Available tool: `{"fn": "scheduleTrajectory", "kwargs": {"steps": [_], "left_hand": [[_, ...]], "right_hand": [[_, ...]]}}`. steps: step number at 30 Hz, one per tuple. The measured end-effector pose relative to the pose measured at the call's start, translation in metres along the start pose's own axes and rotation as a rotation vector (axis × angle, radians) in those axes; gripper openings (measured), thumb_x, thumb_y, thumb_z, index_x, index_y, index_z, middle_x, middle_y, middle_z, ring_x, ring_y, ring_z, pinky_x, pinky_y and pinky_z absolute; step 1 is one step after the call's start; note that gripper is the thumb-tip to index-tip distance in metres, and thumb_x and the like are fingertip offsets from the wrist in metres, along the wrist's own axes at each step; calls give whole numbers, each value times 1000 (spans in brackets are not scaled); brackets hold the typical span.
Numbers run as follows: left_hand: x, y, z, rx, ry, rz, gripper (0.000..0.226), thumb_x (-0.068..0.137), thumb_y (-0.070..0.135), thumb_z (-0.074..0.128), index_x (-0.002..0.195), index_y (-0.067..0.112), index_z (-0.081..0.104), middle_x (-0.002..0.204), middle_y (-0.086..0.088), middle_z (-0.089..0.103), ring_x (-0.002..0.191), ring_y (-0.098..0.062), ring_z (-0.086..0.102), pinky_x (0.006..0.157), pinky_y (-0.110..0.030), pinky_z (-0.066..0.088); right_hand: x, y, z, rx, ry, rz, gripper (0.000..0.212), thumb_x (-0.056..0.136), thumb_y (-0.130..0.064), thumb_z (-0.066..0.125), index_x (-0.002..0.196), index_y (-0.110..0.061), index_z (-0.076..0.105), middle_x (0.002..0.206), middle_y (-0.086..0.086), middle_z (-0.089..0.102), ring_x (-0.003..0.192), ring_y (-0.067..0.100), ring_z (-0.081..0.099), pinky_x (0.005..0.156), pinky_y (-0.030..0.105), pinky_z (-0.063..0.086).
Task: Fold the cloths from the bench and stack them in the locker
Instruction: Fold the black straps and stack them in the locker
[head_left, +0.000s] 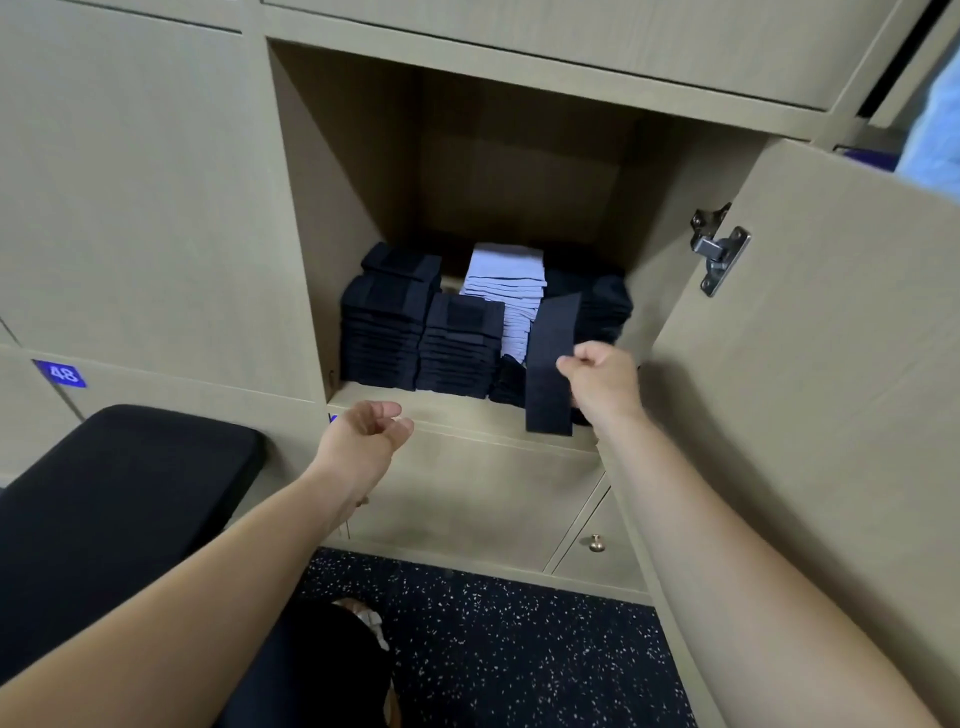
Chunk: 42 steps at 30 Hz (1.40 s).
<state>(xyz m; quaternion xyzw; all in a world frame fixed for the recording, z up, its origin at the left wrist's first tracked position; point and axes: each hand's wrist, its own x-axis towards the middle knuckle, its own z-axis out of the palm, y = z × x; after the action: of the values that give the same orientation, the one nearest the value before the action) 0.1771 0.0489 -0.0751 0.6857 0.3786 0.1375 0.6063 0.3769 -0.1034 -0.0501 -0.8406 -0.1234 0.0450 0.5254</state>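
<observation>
My right hand (597, 382) grips a folded black cloth (550, 364) by its edge, holding it upright at the front right of the open locker (358, 176). Inside stand several stacks of folded cloths: two black stacks (384, 332) on the left, a light blue stack (506, 291) behind the middle, and more black cloths (602, 306) at the right. My left hand (371, 431) hovers below the locker's front ledge with loosely curled fingers, holding nothing.
The locker door (810, 364) hangs open on the right, its metal hinge (719, 249) showing. A black padded bench (114, 499) sits at lower left. Closed lockers surround the open one; a brass knob (596, 543) is below. The floor is dark and speckled.
</observation>
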Motion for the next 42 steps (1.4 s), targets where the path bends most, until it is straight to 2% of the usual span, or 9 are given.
{"fn": "scheduleTrajectory", "kwargs": {"steps": [4, 8, 11, 13, 16, 24, 36, 39, 42], "left_hand": [[12, -1, 5, 52, 8, 41, 29, 97, 26, 60, 124, 18, 57, 110, 1, 63, 95, -17, 57, 64, -23, 41], [28, -6, 14, 227, -14, 105, 39, 96, 29, 59, 134, 21, 52, 121, 9, 53, 120, -19, 53, 91, -32, 47], [40, -11, 24, 409, -44, 161, 45, 96, 32, 58, 139, 25, 48, 129, 9, 50, 115, -22, 55, 95, -39, 50], [49, -15, 32, 520, -55, 224, 49, 96, 32, 59, 142, 25, 46, 139, 4, 50, 125, -20, 48, 106, -37, 42], [63, -21, 46, 685, -88, 301, 51, 96, 35, 57, 144, 27, 42, 143, 5, 48, 132, -16, 40, 111, -37, 35], [93, -29, 81, 846, -188, 401, 54, 99, 38, 49, 150, 32, 30, 152, 11, 35, 140, -11, 29, 116, -32, 23], [104, -40, 92, 869, -195, 454, 56, 99, 37, 49, 151, 30, 28, 153, 12, 32, 142, -11, 25, 118, -30, 19], [102, -37, 95, 956, -168, 550, 63, 100, 39, 45, 155, 24, 17, 158, 10, 21, 145, -11, 17, 119, -27, 11], [100, -32, 105, 1062, -205, 694, 72, 102, 38, 39, 156, 18, -6, 163, 8, -9, 150, -12, -7, 117, -24, -10]], "right_hand": [[28, -5, -4, -319, 155, -169, 17, 93, -15, 54, 99, -2, 63, 92, 16, 68, 78, 31, 58, 66, 34, 43], [48, 2, -2, -768, 249, -312, 21, 99, -21, 44, 114, -15, 58, 93, 12, 68, 89, 35, 62, 64, 32, 35], [61, 15, 5, -991, 281, -465, 19, 92, -9, 54, 110, -10, 61, 77, 15, 68, 71, 36, 66, 56, 32, 33], [69, 25, 10, -1102, 332, -598, 25, 71, 6, 61, 91, -7, 68, 56, 10, 62, 44, 30, 59, 45, 23, 31], [79, 37, 17, -1199, 365, -762, 34, 63, -4, 45, 82, -10, 72, 50, 2, 58, 36, 23, 54, 38, 16, 31], [83, 87, 37, -1156, 288, -928, 31, 75, -5, 41, 87, -9, 69, 71, 3, 68, 59, 20, 66, 42, 23, 42], [73, 125, 55, -1090, 146, -749, 34, 80, -22, 44, 90, -6, 73, 95, 14, 74, 81, 25, 72, 58, 28, 55], [74, 120, 53, -1078, 108, -731, 40, 84, -30, 42, 95, -7, 72, 98, 14, 73, 85, 25, 72, 64, 29, 55], [75, 119, 49, -1107, 62, -720, 44, 86, -32, 39, 104, -6, 71, 103, 15, 72, 90, 26, 71, 66, 31, 55]]}}
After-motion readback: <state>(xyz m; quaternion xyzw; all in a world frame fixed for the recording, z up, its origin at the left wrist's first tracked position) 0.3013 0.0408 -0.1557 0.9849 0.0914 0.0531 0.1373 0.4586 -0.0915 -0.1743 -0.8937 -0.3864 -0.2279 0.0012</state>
